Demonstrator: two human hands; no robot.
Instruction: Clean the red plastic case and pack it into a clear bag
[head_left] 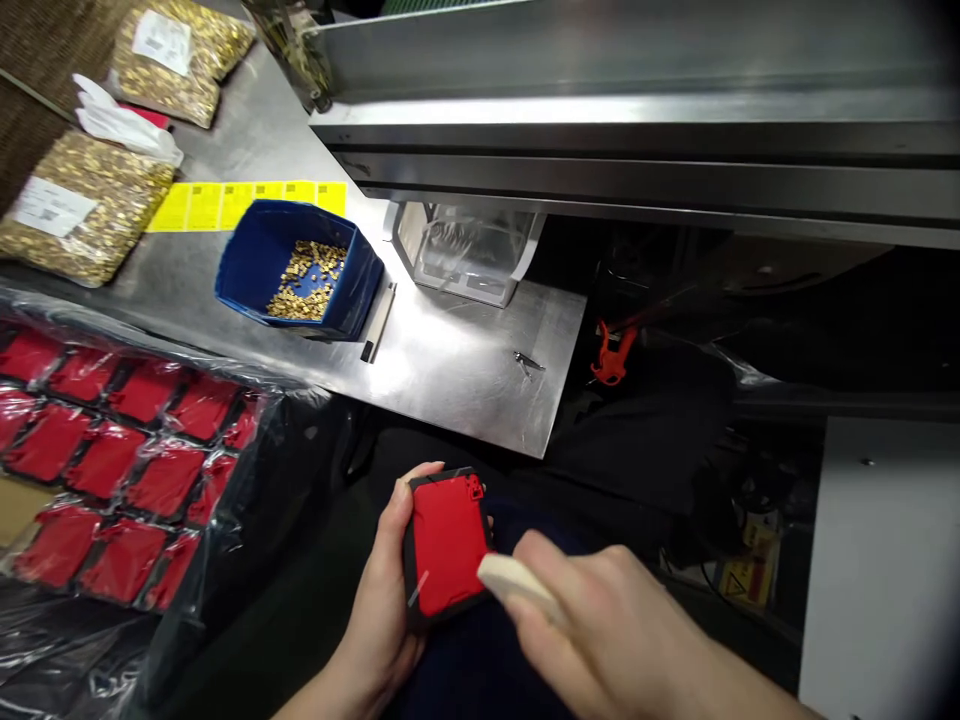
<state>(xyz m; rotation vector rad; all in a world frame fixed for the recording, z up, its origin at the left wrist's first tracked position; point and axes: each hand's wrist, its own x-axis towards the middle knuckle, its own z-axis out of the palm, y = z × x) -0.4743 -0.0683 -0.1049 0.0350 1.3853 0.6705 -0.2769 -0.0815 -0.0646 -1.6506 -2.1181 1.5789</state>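
My left hand (390,580) is wrapped round the side of a red and black plastic part (450,545), a flat rectangle with rounded corners, held tilted above my lap. At its top right corner is a small raised red detail. My right hand (592,620) grips an off-white tool (517,580) with a smooth rounded end. That end is at the part's lower right edge; whether it touches cannot be made out. Most of the tool is hidden in my fingers, so its kind does not show.
A blue bin (247,255) of small brass pieces stands on the metal table (450,370), beside a white pen-like tool (379,322) and a clear bin (465,265). Plastic-lined rows of red parts (109,460) lie left. A metal beam (637,170) crosses above; orange clips (611,355) are right.
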